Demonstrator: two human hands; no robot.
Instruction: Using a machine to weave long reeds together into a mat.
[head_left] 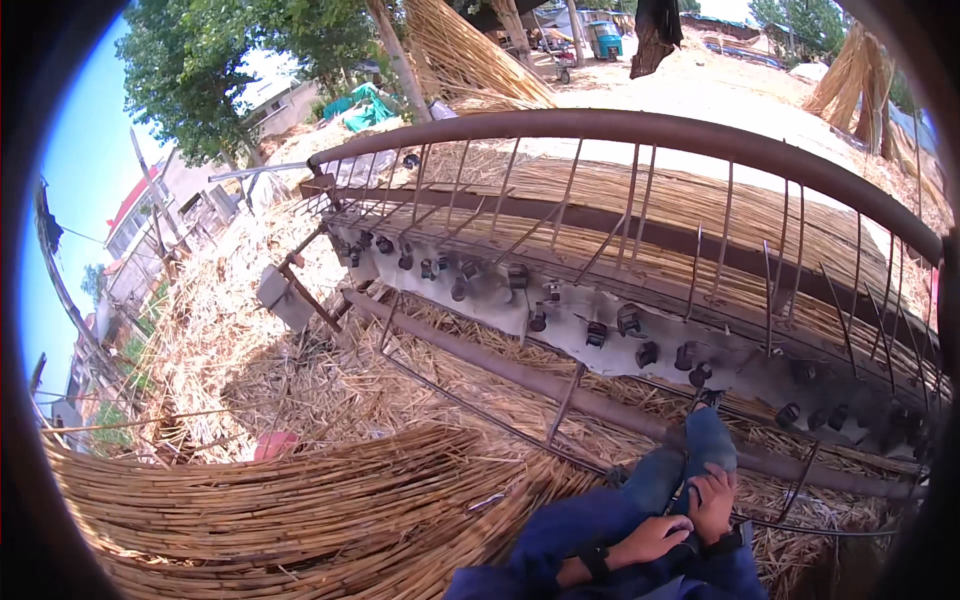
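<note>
Both hands are at the lower right, low over my legs in blue trousers (648, 472). My left hand (652, 538) has its fingers curled on something dark that I cannot make out. Just right of and above it, my right hand (710, 498) lies on a trouser leg with fingers bent and slightly apart. Beyond my feet is a rusty metal frame (520, 380), carrying a long row of dark fittings (595, 335) on a pale strip, with upright rods and a curved top tube (620, 128).
A bundle of reeds (270, 500) lies at the lower left; more reeds (780, 230) lie behind the frame. Loose straw (230, 360) covers the left ground, with a pink object (275, 445). A green vehicle (606, 40), reed stacks (480, 60) and trees (170, 70) are in the distance.
</note>
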